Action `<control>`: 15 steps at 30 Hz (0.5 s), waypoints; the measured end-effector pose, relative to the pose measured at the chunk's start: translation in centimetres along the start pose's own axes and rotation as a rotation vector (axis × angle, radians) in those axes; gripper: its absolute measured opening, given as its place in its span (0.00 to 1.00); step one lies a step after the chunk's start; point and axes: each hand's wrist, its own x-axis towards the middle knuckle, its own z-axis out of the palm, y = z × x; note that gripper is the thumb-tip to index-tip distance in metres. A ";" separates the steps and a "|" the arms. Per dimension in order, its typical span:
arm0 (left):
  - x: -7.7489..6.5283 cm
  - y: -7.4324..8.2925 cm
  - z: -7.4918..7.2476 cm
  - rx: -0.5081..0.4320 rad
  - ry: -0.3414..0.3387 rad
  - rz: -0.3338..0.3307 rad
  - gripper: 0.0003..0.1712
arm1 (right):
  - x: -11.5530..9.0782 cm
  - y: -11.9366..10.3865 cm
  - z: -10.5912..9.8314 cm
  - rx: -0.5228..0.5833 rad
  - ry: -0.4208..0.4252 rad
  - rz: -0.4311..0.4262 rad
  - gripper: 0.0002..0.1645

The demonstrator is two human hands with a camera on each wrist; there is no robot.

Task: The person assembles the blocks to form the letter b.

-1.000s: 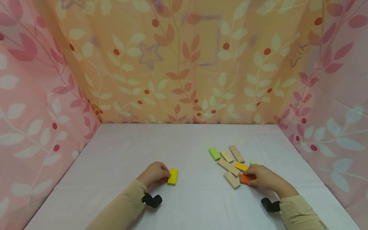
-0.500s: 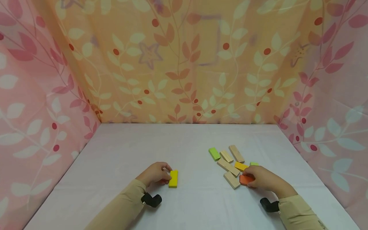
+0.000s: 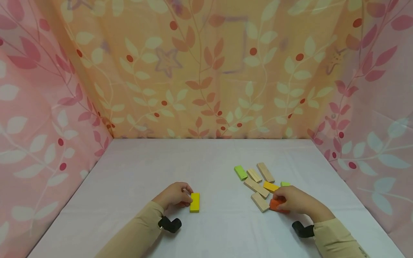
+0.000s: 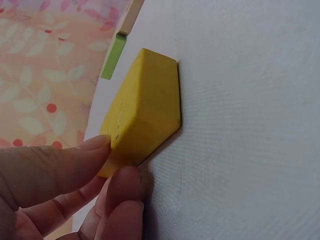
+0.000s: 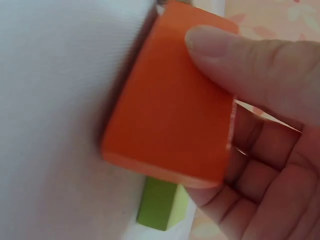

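Observation:
My left hand (image 3: 175, 195) is at a yellow wooden block (image 3: 195, 202) that lies flat on the white table. In the left wrist view the thumb rests on the upper edge of the yellow block (image 4: 145, 105) while the fingertips (image 4: 125, 187) grip its side. My right hand (image 3: 295, 199) pinches an orange block (image 3: 278, 205) at the near right side of a loose group of blocks. The right wrist view has the orange block (image 5: 170, 105) tilted up, its broad face under the thumb; the fingers behind it are partly hidden.
Beside the right hand lie plain wooden blocks (image 3: 260, 202), an orange-yellow block (image 3: 270, 187) and a green block (image 3: 285, 184), partly covered. Another green block (image 3: 240, 172) lies further back. Floral curtains (image 3: 206, 89) enclose the table's back and sides.
The yellow block has slid slightly toward me and turned straighter, while the left thumb and index finger have spread. The orange block has tilted in the right hand; that hand has barely moved.

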 end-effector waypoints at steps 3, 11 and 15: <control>-0.1 0.0 0.0 -0.002 -0.001 0.004 0.12 | 0.0 0.0 -0.2 0.022 -0.011 -0.016 0.08; 0.1 0.0 0.0 -0.016 0.004 0.017 0.12 | 0.7 -0.7 -1.4 0.075 -0.018 0.016 0.08; 0.2 -0.1 0.0 -0.020 0.008 0.014 0.12 | 1.0 -1.5 -2.1 0.119 -0.008 0.020 0.08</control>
